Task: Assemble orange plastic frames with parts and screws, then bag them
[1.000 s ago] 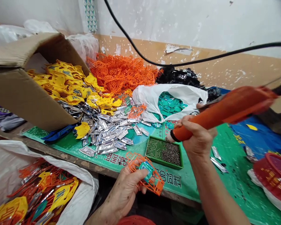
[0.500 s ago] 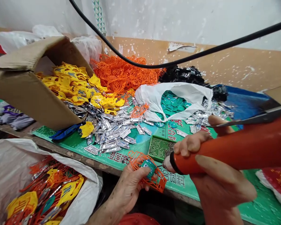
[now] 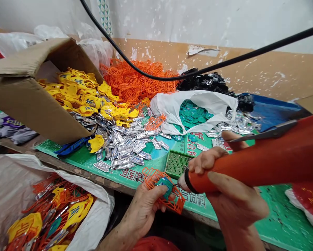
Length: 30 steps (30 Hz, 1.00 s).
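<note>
My left hand (image 3: 146,202) is closed on an orange plastic frame (image 3: 177,202), its thumb pressing a small teal plastic part (image 3: 164,184) against it. In my right hand (image 3: 232,195) is a red electric screwdriver (image 3: 250,165), fingers wrapped round its front end. The tip of the screwdriver points left and meets the teal part or sits right beside it; exact contact is too small to tell. Just behind the two hands, a green tray (image 3: 168,169) with a holed plate holds many tiny metal screws.
A cardboard box (image 3: 41,111) spills yellow parts (image 3: 80,90) beside silver pieces (image 3: 127,150). Behind lie orange frames (image 3: 140,80) and black parts (image 3: 205,83). A white bag (image 3: 166,104) holds teal parts. A sack (image 3: 99,198) of mixed parts stands front left. A black cable (image 3: 172,74) hangs across.
My right hand and the screwdriver have shifted a little left, bringing the tip closer to the teal part. My left hand keeps its hold on the frame.
</note>
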### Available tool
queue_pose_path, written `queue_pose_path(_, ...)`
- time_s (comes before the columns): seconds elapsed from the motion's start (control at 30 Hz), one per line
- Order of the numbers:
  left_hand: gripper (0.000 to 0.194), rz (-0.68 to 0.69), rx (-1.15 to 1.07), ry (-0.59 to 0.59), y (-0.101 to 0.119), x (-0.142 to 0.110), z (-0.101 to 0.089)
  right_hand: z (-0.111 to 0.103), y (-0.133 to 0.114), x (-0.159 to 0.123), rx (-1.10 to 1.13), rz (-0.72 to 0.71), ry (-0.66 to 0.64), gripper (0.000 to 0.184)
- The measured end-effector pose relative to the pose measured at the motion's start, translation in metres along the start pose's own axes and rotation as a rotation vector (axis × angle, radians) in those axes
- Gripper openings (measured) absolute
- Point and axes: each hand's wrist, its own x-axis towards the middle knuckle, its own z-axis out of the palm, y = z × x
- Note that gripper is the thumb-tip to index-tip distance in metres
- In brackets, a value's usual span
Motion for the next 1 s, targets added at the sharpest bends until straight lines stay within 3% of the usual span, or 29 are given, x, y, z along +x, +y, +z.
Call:
queue_pose_path(0.43, 0.023, 0.017, 0.033, 0.099, -0.001, -0.004, 0.005, -0.003, 0.009, -0.007, -0.013, -0.005, 0.015, 0.052)
queue_pose_path(0.7, 0.022, 0.018, 0.046, 0.052, 0.004, -0.003, 0.004, -0.004, 0.005, -0.008, 0.001, -0.017, 0.023, 0.051)
queue_pose_path(0.87, 0.032, -0.058, 0.053, 0.063, 0.008, -0.003, 0.003, -0.012, -0.004, 0.024, -0.063, -0.172, 0.21, 0.039)
queue_pose_path(1.0, 0.032, -0.073, 0.048, 0.052, 0.004, -0.001, 0.0, -0.026, 0.013, 0.058, -0.177, -0.255, 0.351, 0.028)
